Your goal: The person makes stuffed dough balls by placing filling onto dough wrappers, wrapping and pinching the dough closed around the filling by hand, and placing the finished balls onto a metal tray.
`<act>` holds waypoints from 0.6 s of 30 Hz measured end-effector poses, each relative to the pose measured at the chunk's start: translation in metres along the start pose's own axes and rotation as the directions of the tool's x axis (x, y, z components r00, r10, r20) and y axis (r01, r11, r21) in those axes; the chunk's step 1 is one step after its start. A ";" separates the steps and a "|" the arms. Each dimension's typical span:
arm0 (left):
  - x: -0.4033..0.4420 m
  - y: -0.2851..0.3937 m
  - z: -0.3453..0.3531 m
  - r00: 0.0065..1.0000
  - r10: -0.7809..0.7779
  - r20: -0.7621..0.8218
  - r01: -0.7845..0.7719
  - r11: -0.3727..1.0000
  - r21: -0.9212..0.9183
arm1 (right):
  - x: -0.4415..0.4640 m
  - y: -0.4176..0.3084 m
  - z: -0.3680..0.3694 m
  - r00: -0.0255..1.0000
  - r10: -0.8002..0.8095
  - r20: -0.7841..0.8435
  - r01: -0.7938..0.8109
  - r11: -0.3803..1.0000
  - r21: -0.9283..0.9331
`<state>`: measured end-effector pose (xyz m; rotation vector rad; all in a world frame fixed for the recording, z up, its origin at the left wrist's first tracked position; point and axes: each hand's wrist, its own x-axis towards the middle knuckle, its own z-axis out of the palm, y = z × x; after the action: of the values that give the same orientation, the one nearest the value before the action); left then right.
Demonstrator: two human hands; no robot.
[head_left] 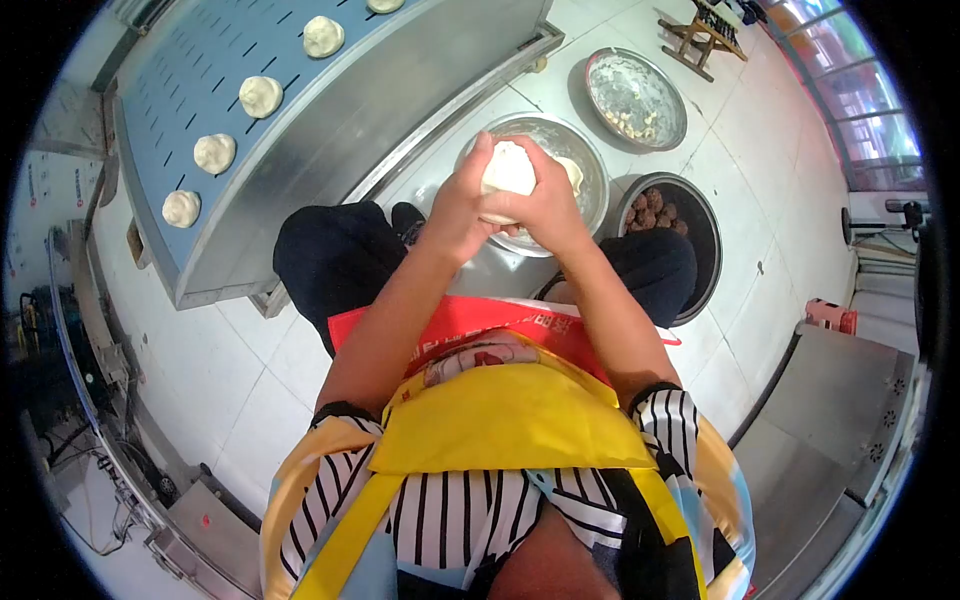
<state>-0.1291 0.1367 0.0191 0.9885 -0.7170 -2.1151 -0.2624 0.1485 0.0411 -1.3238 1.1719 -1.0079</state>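
Between my two hands, raised over a metal basin [597, 190], is a lump of pale dough [509, 168]. My left hand [462, 205] wraps round its left side, with the thumb up near the top. From the right, my right hand [549, 203] closes on the same lump. Another pale piece of dough [572, 174] shows in the basin just past my right hand. The underside of the held lump is hidden by my fingers.
Round dough pieces [261, 97] stand in a row on a blue slotted surface [170, 110] at the upper left. A floured basin [625, 85] with scraps and a dark tub [709, 240] of brown balls [652, 212] are on the right. A small wooden stool [700, 40] stands beyond.
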 end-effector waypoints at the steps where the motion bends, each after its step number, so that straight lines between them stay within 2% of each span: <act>1: 0.000 0.001 0.003 0.999 0.025 -0.044 -0.027 0.998 -0.054 | 0.003 0.004 0.002 0.997 -0.049 -0.060 0.044 0.996 -0.072; 3: -0.003 0.001 0.012 0.988 0.062 -0.140 -0.085 0.983 -0.162 | 0.009 0.014 0.013 0.975 -0.151 -0.165 0.114 0.970 -0.216; 4: -0.003 0.002 0.012 0.992 0.070 -0.102 -0.094 0.960 -0.262 | 0.011 0.013 0.013 0.970 -0.202 -0.136 0.170 0.961 -0.220; 6: -0.006 0.005 0.001 0.999 0.025 -0.020 -0.029 0.975 -0.219 | 0.012 0.006 0.012 0.950 -0.303 -0.076 0.280 0.934 -0.220; 9: -0.009 0.006 -0.009 0.999 -0.025 0.046 0.030 0.995 -0.093 | 0.005 -0.002 0.008 0.994 -0.051 0.098 0.039 0.992 0.123; 10: -0.011 0.007 -0.011 0.997 -0.042 0.061 0.045 0.998 -0.041 | 0.004 -0.006 0.012 0.997 0.028 0.072 -0.036 0.992 0.119; 13: -0.018 0.010 0.005 0.984 0.072 -0.160 -0.106 0.972 -0.211 | 0.011 0.006 0.029 0.967 -0.233 -0.104 0.192 0.933 -0.303; 14: -0.026 0.015 0.006 0.986 0.085 -0.143 -0.113 0.973 -0.199 | 0.013 0.006 0.028 0.964 -0.254 -0.074 0.217 0.921 -0.324; 16: -0.027 0.013 -0.011 0.996 0.086 -0.030 -0.091 0.971 -0.221 | 0.008 -0.008 0.029 0.978 -0.188 0.087 0.194 0.979 -0.064; 17: -0.028 0.013 -0.019 0.996 0.088 0.027 -0.079 0.970 -0.229 | 0.007 -0.015 0.029 0.976 -0.172 0.137 0.178 0.983 -0.039; 18: -0.036 0.017 -0.016 0.997 0.071 -0.001 -0.070 0.975 -0.210 | 0.007 -0.021 0.029 0.970 -0.155 0.187 0.161 0.987 -0.016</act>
<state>-0.0931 0.1504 0.0377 0.8294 -0.5113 -2.0833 -0.2308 0.1459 0.0588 -1.5203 0.9562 -0.9592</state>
